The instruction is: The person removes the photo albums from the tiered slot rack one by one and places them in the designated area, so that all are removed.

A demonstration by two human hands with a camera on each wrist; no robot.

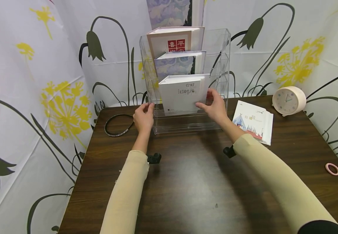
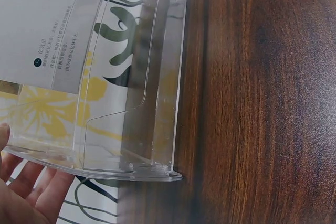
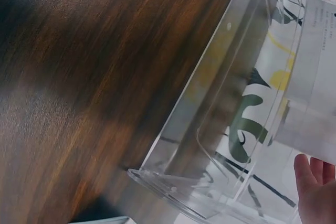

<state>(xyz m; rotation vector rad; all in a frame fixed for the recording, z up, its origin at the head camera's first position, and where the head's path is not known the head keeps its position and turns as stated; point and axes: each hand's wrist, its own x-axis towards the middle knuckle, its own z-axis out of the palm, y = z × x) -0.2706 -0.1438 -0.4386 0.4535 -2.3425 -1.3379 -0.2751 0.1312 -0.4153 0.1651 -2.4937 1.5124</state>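
A clear acrylic tiered display rack [image 1: 186, 126] stands at the back of the table. My left hand [image 1: 143, 118] grips the rack's left side wall, thumb inside and fingers outside in the left wrist view. In the rack's lowest tier is a white book [image 1: 177, 100] with dark Chinese lettering. My right hand [image 1: 216, 107] pinches that book's right edge, thumb on its front cover; in the right wrist view the fingers are partly cut off by the frame. Behind it stand a blue-purple painted book [image 1: 176, 66] and a beige book with red squares [image 1: 158, 42], on higher tiers.
White booklets [image 1: 252, 118] with a tent drawing lie right of the rack, beside a pale pink round clock [image 1: 289, 100]. A black headband [image 1: 116, 134] lies left of the rack. A pink ring [image 1: 332, 169] sits near the right edge. A floral curtain [image 1: 113, 65] hangs behind.
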